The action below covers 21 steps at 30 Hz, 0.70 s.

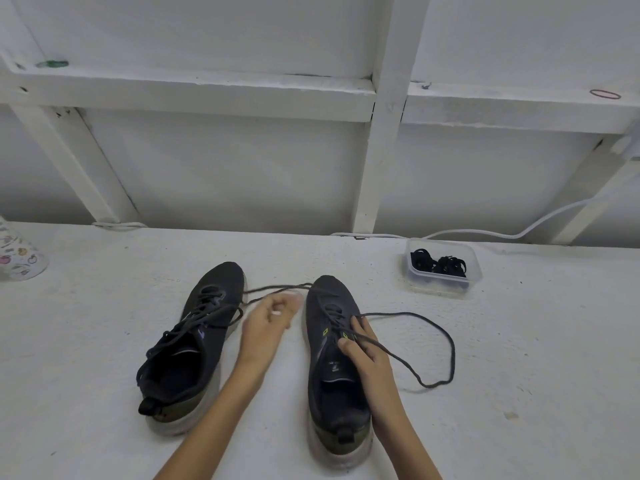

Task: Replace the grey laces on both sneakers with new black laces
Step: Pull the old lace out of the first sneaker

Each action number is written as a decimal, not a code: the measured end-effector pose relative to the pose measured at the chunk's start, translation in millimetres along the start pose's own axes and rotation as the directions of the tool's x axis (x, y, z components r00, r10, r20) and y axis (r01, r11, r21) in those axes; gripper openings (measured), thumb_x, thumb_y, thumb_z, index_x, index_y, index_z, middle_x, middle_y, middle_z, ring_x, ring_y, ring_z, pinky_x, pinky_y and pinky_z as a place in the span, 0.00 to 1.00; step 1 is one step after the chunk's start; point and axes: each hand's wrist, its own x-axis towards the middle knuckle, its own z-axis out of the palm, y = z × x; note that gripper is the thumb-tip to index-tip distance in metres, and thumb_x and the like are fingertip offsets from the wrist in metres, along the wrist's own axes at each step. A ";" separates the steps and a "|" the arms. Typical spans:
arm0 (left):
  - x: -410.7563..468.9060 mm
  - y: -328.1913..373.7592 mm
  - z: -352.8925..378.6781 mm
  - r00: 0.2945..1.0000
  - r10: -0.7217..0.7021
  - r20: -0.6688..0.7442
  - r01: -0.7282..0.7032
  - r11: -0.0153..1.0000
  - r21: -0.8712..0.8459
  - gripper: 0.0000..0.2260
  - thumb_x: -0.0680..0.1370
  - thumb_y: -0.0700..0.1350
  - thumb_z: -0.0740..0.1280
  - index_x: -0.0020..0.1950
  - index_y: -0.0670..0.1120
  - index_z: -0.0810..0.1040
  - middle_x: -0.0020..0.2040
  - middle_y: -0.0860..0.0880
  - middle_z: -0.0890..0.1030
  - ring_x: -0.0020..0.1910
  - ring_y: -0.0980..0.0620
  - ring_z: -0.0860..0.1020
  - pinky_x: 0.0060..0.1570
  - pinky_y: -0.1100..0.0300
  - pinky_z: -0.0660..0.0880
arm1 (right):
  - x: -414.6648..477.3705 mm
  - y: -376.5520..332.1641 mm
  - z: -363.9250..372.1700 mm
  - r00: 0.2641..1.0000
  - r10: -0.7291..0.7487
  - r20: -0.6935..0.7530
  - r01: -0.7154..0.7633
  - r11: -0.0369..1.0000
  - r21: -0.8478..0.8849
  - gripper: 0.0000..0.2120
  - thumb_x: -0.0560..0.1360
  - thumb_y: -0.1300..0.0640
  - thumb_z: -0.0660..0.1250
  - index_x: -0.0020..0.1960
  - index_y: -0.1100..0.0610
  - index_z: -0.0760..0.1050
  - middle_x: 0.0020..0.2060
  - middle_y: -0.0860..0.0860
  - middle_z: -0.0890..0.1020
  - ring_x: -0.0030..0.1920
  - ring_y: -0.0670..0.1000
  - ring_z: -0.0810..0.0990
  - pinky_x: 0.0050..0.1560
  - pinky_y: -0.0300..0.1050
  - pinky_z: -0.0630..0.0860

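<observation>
Two dark sneakers stand side by side on the white table [104, 341], toes pointing away. The left sneaker [194, 341] still carries its grey lace, loosely threaded. The right sneaker [334, 368] has its grey lace [433, 327] loosened, one end looping out over the table to the right, the other running left past the toe. My left hand [268, 318], blurred, pinches that left strand between the two shoes. My right hand [363, 351] grips the right sneaker's side at the eyelets, thumb on the tongue. New black laces [438, 263] lie bundled in a clear tub.
The clear plastic tub [443, 285] sits at the back right of the table. A white cable [485, 233] runs along the back edge against the white wall frame. A patterned cup [17, 258] stands at the far left edge.
</observation>
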 end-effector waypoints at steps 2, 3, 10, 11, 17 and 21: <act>-13.6 -8.7 10.9 0.994 -0.046 0.097 0.041 0.998 0.047 0.05 0.74 0.46 0.72 0.47 0.46 0.81 0.42 0.52 0.82 0.39 0.55 0.76 0.34 0.71 0.70 | -0.6 -2.6 1.0 1.000 -0.001 -0.023 0.002 1.000 0.001 0.20 0.78 0.58 0.67 0.69 0.55 0.74 0.72 0.40 0.68 0.60 0.21 0.64 0.56 0.22 0.63; -18.8 -12.6 15.7 0.992 -0.060 0.113 0.053 0.997 0.062 0.06 0.74 0.46 0.73 0.48 0.46 0.82 0.43 0.51 0.82 0.40 0.55 0.76 0.37 0.71 0.72 | -1.0 -3.8 1.4 0.999 -0.006 -0.040 0.006 1.000 0.006 0.17 0.78 0.60 0.65 0.67 0.55 0.76 0.70 0.41 0.71 0.59 0.21 0.66 0.55 0.21 0.64; -44.4 -21.7 32.9 0.982 -0.029 0.185 0.020 0.999 0.048 0.32 0.68 0.66 0.67 0.69 0.56 0.70 0.69 0.62 0.69 0.69 0.66 0.66 0.71 0.62 0.63 | -0.6 -5.6 -8.6 0.966 -0.197 -0.165 0.170 0.971 -0.167 0.09 0.76 0.58 0.68 0.48 0.47 0.85 0.53 0.42 0.82 0.57 0.45 0.80 0.60 0.47 0.76; -48.1 -21.4 35.7 0.975 -0.021 0.223 0.003 0.997 0.083 0.34 0.69 0.66 0.67 0.73 0.56 0.66 0.73 0.63 0.64 0.72 0.67 0.61 0.73 0.62 0.59 | 1.9 -8.7 -10.2 0.960 -0.231 -0.158 0.191 0.953 -0.234 0.08 0.75 0.58 0.69 0.46 0.47 0.85 0.49 0.42 0.83 0.54 0.43 0.81 0.57 0.45 0.76; -55.3 -22.3 40.2 0.965 -0.006 0.261 -0.029 0.991 0.128 0.33 0.73 0.60 0.62 0.76 0.55 0.57 0.77 0.63 0.53 0.75 0.67 0.52 0.75 0.64 0.53 | 20.9 -26.0 -12.2 0.943 -0.331 -0.040 0.233 0.739 -0.632 0.04 0.73 0.56 0.71 0.42 0.50 0.84 0.41 0.42 0.82 0.43 0.41 0.80 0.44 0.39 0.76; -55.1 -22.0 38.7 0.960 -0.005 0.279 -0.039 0.988 0.152 0.34 0.73 0.61 0.61 0.77 0.55 0.56 0.77 0.64 0.52 0.75 0.68 0.51 0.70 0.72 0.52 | 32.3 -36.3 -8.4 0.939 -0.335 0.072 0.257 0.548 -0.796 0.05 0.70 0.55 0.67 0.38 0.55 0.80 0.39 0.46 0.81 0.40 0.45 0.78 0.41 0.42 0.75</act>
